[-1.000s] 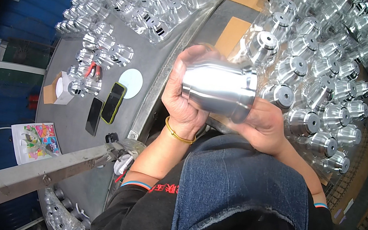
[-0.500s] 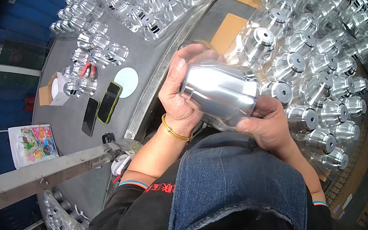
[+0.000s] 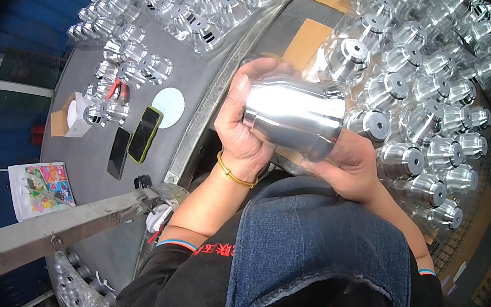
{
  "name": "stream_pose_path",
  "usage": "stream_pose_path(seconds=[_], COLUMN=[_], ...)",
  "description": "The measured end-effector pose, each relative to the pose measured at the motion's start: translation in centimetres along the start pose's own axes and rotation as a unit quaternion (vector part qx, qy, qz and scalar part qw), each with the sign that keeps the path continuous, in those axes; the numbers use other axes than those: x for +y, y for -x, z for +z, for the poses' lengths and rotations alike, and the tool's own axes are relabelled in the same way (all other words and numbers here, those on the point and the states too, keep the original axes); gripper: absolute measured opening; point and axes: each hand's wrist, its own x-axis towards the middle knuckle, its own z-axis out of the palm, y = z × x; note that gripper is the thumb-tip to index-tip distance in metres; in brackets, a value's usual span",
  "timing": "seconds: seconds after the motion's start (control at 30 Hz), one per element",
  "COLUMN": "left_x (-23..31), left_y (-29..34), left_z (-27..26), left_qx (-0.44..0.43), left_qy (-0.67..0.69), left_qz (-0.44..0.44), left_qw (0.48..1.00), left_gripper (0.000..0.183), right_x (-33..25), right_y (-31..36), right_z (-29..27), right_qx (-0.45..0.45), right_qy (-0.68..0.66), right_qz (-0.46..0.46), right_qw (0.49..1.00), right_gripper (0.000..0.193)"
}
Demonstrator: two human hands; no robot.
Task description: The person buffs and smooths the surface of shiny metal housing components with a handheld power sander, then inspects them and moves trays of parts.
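Between my two hands lies a shiny silver metal cup-shaped part (image 3: 294, 111), tilted on its side in front of me. My left hand (image 3: 245, 112) wraps round its left end, the thumb along the near side and the fingers partly hidden behind it. At the right end, my right hand (image 3: 350, 163) grips the part's lower edge, thumb below and its other fingers mostly out of sight. Many matching metal parts (image 3: 386, 89) stand in clear plastic packing just to the right.
More silver parts (image 3: 205, 2) sit in plastic on the grey table (image 3: 140, 88) at left. Two phones (image 3: 144, 134) lie there beside a pale round disc (image 3: 168, 108) and an open small box (image 3: 71, 116). A metal beam (image 3: 60, 230) crosses the lower left.
My right hand has shifted slightly round the right end of the metal part, and the part has turned a little. My left hand keeps its hold.
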Motion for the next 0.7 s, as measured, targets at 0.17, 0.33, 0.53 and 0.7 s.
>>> stream_pose_path(seconds=[0.17,0.33,0.53,0.7], left_x=[0.0,0.5,0.0,0.0], left_y=[-0.1,0.2,-0.1,0.2], left_z=[-0.8,-0.7,0.8,0.1], left_qx=[-0.011,-0.082,0.008,0.014], left_qy=[-0.009,-0.054,-0.034,0.003], left_qz=[0.001,-0.028,0.02,-0.011], left_qw=[1.0,0.995,0.999,1.0], left_gripper=[0.044,0.054,0.049,0.047], right_x=[-0.1,0.0,-0.3,-0.2], right_y=[0.0,-0.5,0.1,-0.1], right_z=[-0.6,-1.2,-0.6,-0.2], right_qx=[-0.047,0.077,0.069,0.018], right_qy=[0.191,-0.445,-0.188,-0.047], right_qz=[-0.06,0.183,0.168,0.109], right_qw=[0.979,0.873,0.965,0.993], right_gripper=[0.028,0.036,0.033,0.029])
